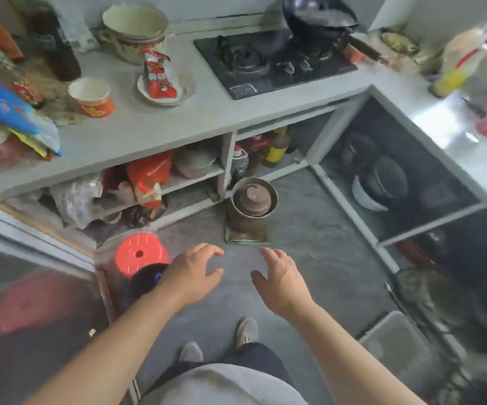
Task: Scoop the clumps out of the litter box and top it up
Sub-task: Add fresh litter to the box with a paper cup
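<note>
I stand in a small kitchen and look down at a grey floor (309, 229). My left hand (191, 274) and my right hand (283, 280) hover side by side above the floor, both empty with fingers spread. A pale rectangular plastic tub (397, 346) sits on the floor at the lower right; whether it is the litter box I cannot tell. No scoop or litter bag shows. My two grey shoes (246, 331) are below the hands.
A brown lidded clay pot (251, 206) stands on the floor ahead. A red plastic stool (141, 254) sits at the left beside a glass door. The L-shaped counter (207, 112) holds bowls, packets and a gas hob (271, 62). Open shelves below are cluttered.
</note>
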